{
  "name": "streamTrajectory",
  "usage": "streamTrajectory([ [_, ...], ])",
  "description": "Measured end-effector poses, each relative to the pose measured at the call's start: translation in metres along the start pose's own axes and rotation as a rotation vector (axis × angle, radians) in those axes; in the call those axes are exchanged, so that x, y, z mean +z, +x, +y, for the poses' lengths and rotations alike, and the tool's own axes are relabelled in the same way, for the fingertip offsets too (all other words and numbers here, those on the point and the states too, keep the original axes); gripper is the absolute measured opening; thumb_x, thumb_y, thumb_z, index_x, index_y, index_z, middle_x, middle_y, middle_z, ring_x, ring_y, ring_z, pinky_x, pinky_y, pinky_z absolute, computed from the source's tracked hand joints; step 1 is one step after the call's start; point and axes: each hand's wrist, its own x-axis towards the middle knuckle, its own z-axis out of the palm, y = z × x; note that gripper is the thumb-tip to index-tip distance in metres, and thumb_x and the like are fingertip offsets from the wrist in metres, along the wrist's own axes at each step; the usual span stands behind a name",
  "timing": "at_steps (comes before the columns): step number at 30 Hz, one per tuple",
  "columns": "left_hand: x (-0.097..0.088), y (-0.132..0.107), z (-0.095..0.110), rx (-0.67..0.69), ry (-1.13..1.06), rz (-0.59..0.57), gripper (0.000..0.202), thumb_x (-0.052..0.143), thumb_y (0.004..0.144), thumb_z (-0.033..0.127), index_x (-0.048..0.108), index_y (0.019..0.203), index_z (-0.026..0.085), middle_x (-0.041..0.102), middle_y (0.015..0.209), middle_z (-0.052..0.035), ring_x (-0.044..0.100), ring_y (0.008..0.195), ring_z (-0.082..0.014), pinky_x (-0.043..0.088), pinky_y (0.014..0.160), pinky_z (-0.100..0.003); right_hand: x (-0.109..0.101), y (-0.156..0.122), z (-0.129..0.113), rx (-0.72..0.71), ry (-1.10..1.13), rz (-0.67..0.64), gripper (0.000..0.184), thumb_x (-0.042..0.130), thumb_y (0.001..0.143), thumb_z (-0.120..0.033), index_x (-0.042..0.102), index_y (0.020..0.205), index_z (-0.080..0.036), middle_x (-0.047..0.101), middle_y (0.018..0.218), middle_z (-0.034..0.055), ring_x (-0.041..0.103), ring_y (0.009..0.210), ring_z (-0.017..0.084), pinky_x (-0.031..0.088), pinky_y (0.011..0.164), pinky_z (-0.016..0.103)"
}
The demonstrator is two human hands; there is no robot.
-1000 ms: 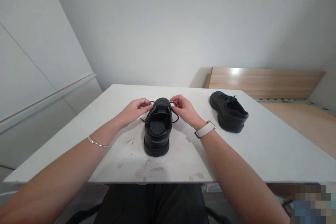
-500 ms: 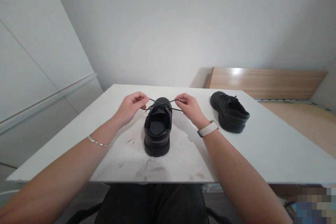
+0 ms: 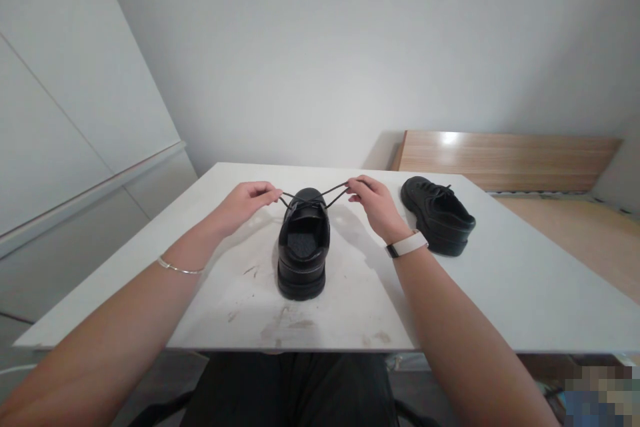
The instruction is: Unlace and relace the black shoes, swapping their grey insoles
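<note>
A black lace-up shoe (image 3: 303,247) stands on the white table (image 3: 500,280), heel toward me. My left hand (image 3: 246,202) pinches one end of its black lace (image 3: 333,193) to the left of the shoe. On the right side, my right hand (image 3: 375,202) pinches the other end. Both lace ends run taut from the shoe's top up to my fingers. A thin bracelet sits on my left wrist and a white watch band on my right.
A second black shoe (image 3: 437,213) lies on the table to the right, past my right hand. Smudges mark the tabletop near the front edge. A wooden bench (image 3: 505,159) stands behind the table on the right, a white cabinet (image 3: 65,147) on the left.
Both hands have moved apart and slightly up from the shoe's tongue, drawing the lace ends out until they are taut.
</note>
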Motion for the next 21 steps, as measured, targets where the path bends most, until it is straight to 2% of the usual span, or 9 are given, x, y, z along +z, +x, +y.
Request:
streamTrajectory([
  [2, -0.001, 0.000, 0.005, -0.031, -0.247, 0.057, 0.032, 0.074, 0.076, 0.049, 0.065, 0.073, 0.018, 0.064, 0.076, -0.0031, 0.061, 0.077, -0.0177, 0.050, 0.078, -0.035, 0.001, 0.000, -0.003, 0.007, 0.159, 0.036, 0.029, 0.067, 0.076, -0.047, 0.058, 0.077, -0.019, 0.062, 0.082, 0.0039, 0.061, 0.076, 0.015, 0.052, 0.070, 0.029],
  [5, -0.003, -0.001, 0.013, -0.074, -0.517, 0.019, 0.033, 0.070, 0.080, 0.048, 0.059, 0.072, 0.018, 0.059, 0.070, -0.0009, 0.060, 0.069, -0.0157, 0.054, 0.078, -0.038, 0.004, -0.001, -0.010, 0.001, 0.243, 0.036, 0.039, 0.063, 0.081, -0.057, 0.048, 0.076, -0.021, 0.059, 0.079, 0.0011, 0.055, 0.056, 0.011, 0.048, 0.054, 0.027],
  [7, -0.006, -0.002, 0.018, -0.101, -0.543, -0.013, 0.034, 0.065, 0.084, 0.048, 0.053, 0.069, 0.020, 0.042, 0.058, 0.0048, 0.041, 0.047, -0.0089, 0.049, 0.057, -0.030, 0.004, -0.003, -0.016, -0.017, 0.247, 0.057, 0.046, 0.061, 0.083, -0.063, 0.041, 0.074, -0.022, 0.052, 0.071, -0.0031, 0.042, 0.043, 0.007, 0.035, 0.042, 0.024],
  [9, -0.009, -0.002, 0.020, -0.109, -0.523, -0.016, 0.034, 0.062, 0.086, 0.050, 0.051, 0.070, 0.021, 0.028, 0.054, 0.0080, 0.017, 0.039, -0.0060, 0.031, 0.041, -0.024, 0.003, -0.006, -0.023, -0.043, 0.249, 0.061, 0.047, 0.058, 0.086, -0.066, 0.041, 0.074, -0.023, 0.047, 0.064, -0.0055, 0.034, 0.040, 0.007, 0.026, 0.039, 0.024],
  [10, -0.010, -0.002, 0.019, -0.099, -0.502, -0.008, 0.035, 0.060, 0.087, 0.053, 0.052, 0.072, 0.022, 0.027, 0.053, 0.0080, 0.013, 0.039, -0.0062, 0.026, 0.039, -0.024, 0.002, -0.009, -0.027, -0.067, 0.224, 0.049, 0.046, 0.056, 0.088, -0.065, 0.044, 0.075, -0.023, 0.047, 0.061, -0.0054, 0.036, 0.040, 0.008, 0.027, 0.040, 0.024],
  [12, -0.010, -0.002, 0.016, -0.043, -0.408, 0.029, 0.044, 0.054, 0.088, 0.062, 0.055, 0.071, 0.022, 0.037, 0.055, 0.0048, 0.025, 0.040, -0.0084, 0.032, 0.042, -0.026, 0.000, -0.017, -0.035, -0.142, 0.074, 0.005, 0.044, 0.051, 0.093, -0.062, 0.052, 0.074, -0.021, 0.052, 0.059, -0.0020, 0.046, 0.049, 0.011, 0.036, 0.049, 0.027],
  [15, -0.004, -0.002, 0.007, 0.062, -0.105, 0.095, 0.066, 0.037, 0.091, 0.073, 0.057, 0.058, 0.019, 0.059, 0.068, -0.0062, 0.057, 0.067, -0.0182, 0.048, 0.068, -0.033, -0.004, -0.039, -0.044, -0.252, -0.341, -0.063, 0.048, 0.046, 0.099, -0.053, 0.060, 0.068, -0.019, 0.063, 0.068, 0.0038, 0.058, 0.068, 0.017, 0.044, 0.068, 0.032],
  [18, 0.004, -0.003, -0.001, 0.112, 0.204, 0.159, 0.066, 0.036, 0.093, 0.070, 0.061, 0.061, 0.018, 0.067, 0.079, -0.0088, 0.061, 0.084, -0.0224, 0.046, 0.083, -0.035, -0.014, -0.073, -0.047, -0.368, -0.696, -0.045, 0.038, 0.051, 0.099, -0.042, 0.060, 0.070, -0.020, 0.064, 0.070, 0.0036, 0.058, 0.070, 0.019, 0.041, 0.070, 0.035],
  [21, 0.008, -0.004, -0.006, 0.084, 0.327, 0.211, 0.050, 0.050, 0.090, 0.065, 0.063, 0.078, 0.018, 0.068, 0.082, -0.0055, 0.060, 0.079, -0.0204, 0.044, 0.077, -0.032, -0.040, -0.120, -0.046, -0.542, -0.842, 0.045, 0.023, 0.055, 0.098, -0.026, 0.058, 0.076, -0.021, 0.062, 0.071, 0.0034, 0.057, 0.071, 0.019, 0.041, 0.069, 0.037],
])
